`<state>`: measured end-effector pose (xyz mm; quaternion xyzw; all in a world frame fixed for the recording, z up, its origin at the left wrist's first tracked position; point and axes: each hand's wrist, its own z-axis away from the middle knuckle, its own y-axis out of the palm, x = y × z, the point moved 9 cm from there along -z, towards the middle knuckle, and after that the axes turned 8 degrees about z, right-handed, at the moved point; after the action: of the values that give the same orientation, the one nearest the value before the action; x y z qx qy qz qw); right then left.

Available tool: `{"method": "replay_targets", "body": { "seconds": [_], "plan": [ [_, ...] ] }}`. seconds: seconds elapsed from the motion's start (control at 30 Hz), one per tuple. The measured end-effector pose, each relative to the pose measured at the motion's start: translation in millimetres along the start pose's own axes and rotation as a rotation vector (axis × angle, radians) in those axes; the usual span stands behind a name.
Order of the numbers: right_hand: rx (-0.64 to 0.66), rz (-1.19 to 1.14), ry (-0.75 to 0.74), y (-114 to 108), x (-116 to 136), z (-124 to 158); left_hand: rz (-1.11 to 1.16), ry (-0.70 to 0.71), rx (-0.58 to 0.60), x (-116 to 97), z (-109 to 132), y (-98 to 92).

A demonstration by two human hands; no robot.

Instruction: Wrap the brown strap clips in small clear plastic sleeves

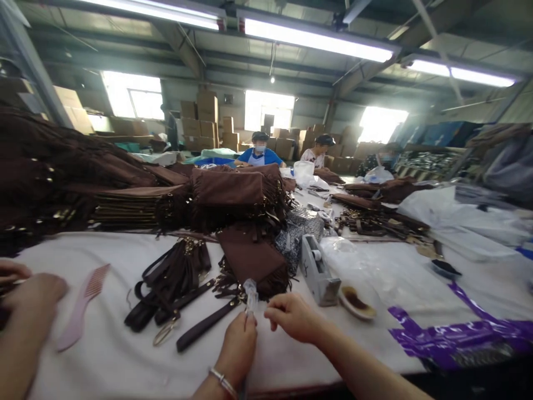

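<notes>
My left hand (pixel 240 340), with a bangle at its wrist, is closed on a clear plastic piece (pixel 251 294) that sticks up from the fingers. Just right of it, my right hand (pixel 293 316) has its fingers curled in; whatever they may hold is hidden. Behind the plastic lies a brown fringed bag (pixel 250 253). A dark wrist strap (pixel 208 324) with a metal clasp reaches toward my left hand from the left. Farther left is a bundle of dark straps (pixel 172 280) with metal clips.
Another person's hands (pixel 35 291) are at the left edge, beside a pink comb (pixel 85 308). Stacked brown bags (pixel 227 189) rise behind. To the right are a tape dispenser (pixel 318 272), a small dish (pixel 357 303) with dark residue and purple plastic packaging (pixel 453 333). Co-workers sit across the table.
</notes>
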<state>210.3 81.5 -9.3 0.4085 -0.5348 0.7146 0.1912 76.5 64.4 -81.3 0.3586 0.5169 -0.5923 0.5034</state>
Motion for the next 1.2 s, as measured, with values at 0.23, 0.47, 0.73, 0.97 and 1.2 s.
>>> {"method": "replay_targets", "body": {
  "seconds": [0.23,0.47,0.73,0.97,1.2],
  "plan": [
    [0.137,0.168,0.095,32,4,-57,-0.183,0.135,0.0,-22,7,-6.6],
    [0.161,0.263,0.164,29,-1,-60,-0.218,0.158,-0.038,-22,13,-6.4],
    [0.065,0.262,0.187,30,-4,-61,0.132,0.196,-0.208,-19,25,-19.0],
    [0.067,0.174,0.147,27,-11,-51,-0.059,0.266,-0.156,-26,21,-21.5],
    [-0.063,0.095,0.183,19,-27,-30,0.24,-0.102,-0.038,4,12,-4.7]
  ]
}}
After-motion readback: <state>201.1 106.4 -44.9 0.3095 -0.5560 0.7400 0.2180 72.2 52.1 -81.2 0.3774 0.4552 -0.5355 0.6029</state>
